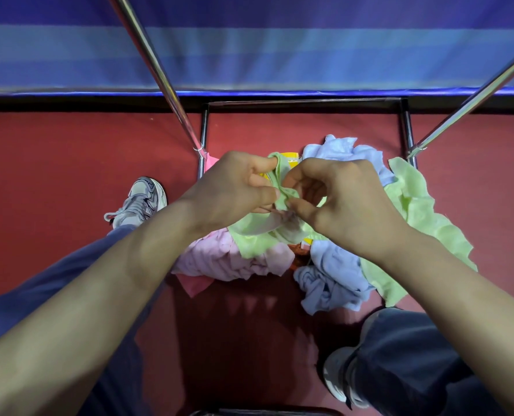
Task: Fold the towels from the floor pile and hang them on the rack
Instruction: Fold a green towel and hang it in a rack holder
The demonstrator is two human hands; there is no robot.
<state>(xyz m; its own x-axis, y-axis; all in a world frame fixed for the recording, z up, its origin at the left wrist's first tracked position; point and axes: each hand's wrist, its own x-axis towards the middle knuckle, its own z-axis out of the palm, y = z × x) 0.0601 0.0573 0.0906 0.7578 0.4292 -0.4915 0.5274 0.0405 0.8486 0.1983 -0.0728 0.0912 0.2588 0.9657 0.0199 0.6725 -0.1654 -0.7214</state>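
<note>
**Left hand** (234, 187): raised over the pile, fingers (263, 167) curled, thumb and fingers pinching a bunched edge of the light green towel (283, 196).

**Right hand** (343, 199): just beside the left and nearly touching it, fingers (305, 207) curled, thumb and forefinger pinching the same green edge.

**Light green towel**: gathered between both hands, the rest hanging down onto the pile below. Whether it is one piece with the green cloth (421, 214) spread at the right of the pile cannot be told.

**Floor pile**, lying on the red floor (69, 175) inside the rack's base:
- pink towel (219, 259), crumpled, at the left;
- lavender towel (334, 277), crumpled, at the near right;
- a second lavender heap (340, 148) at the far side;
- yellow cloth (291, 157), mostly hidden behind the hands;
- an orange scrap (299, 255) between the pink and the lavender.

**Rack**: two chrome poles, left (159, 73) and right (475, 94), rising from a dark base frame (304, 101) that borders the pile. No towel shows on it.

**Person**: navy trousers; grey sneaker (141, 199) left of the pile, the other sneaker (338, 379) at the near right, partly covered by the trouser leg.

**Background**: blue striped fabric (279, 40) beyond the rack.
</note>
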